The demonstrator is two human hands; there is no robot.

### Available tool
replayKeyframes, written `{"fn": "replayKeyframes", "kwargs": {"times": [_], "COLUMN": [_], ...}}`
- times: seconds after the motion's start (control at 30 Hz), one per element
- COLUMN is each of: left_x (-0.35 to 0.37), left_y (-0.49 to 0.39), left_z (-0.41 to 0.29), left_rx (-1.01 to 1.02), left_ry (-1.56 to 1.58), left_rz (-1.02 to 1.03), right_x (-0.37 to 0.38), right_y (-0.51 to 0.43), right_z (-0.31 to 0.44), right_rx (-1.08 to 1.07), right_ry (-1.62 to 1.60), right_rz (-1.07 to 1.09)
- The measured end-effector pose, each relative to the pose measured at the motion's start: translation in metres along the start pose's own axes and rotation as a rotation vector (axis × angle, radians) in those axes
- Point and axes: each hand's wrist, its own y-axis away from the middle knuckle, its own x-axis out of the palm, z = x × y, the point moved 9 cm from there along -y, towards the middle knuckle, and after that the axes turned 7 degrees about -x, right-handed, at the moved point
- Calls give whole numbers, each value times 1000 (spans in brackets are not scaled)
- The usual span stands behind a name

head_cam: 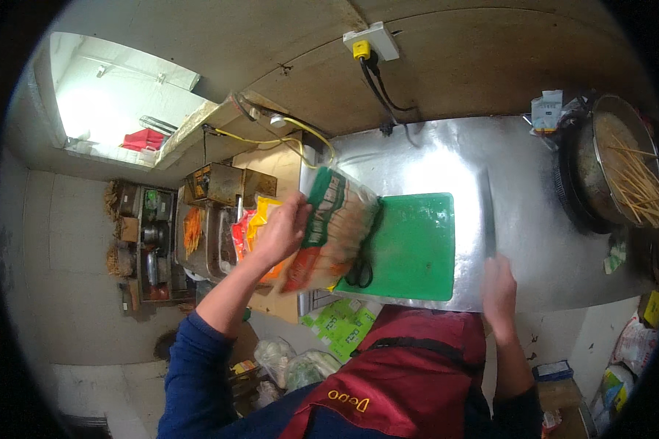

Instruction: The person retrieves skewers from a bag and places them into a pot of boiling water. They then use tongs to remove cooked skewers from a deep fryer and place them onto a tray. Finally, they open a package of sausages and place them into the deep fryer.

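My left hand (pixel 285 228) grips the edge of a clear plastic food packet (pixel 343 219) printed in green and red. Pale brownish pieces show through it, but blur hides what they are. The packet is tilted above the left side of a green cutting board (pixel 417 247) and covers part of it. Black scissor handles (pixel 359 273) stick out from under its lower corner. To the right of the board, my right hand (pixel 498 288) is closed on the handle of a knife (pixel 489 208). Its blurred blade points away from me over the steel worktop (pixel 532 241).
At the right, a large pot (pixel 609 159) holds many thin wooden sticks. Yellow and red packets (pixel 258 219) lie left of the worktop, near a metal tray (pixel 219 241). Cables hang from a wall socket (pixel 373 41). Bagged vegetables (pixel 307 367) sit low beside me.
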Motion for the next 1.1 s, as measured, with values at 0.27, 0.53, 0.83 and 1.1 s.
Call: {"fn": "replayKeyframes", "kwargs": {"times": [0.27,0.53,0.83,1.1], "left_x": [13,9,-3,40], "left_y": [2,10,-2,35], "left_z": [-13,-20,3,4], "left_rx": [185,297,222,170], "left_ry": [-75,-70,-34,-29], "left_rz": [101,111,83,118], "right_x": [127,141,93,1], "right_y": [72,65,29,-50], "right_z": [131,131,48,-81], "right_rx": [492,363,-90,-122], "right_ry": [-950,-834,10,835], "right_rz": [597,617,553,95]}}
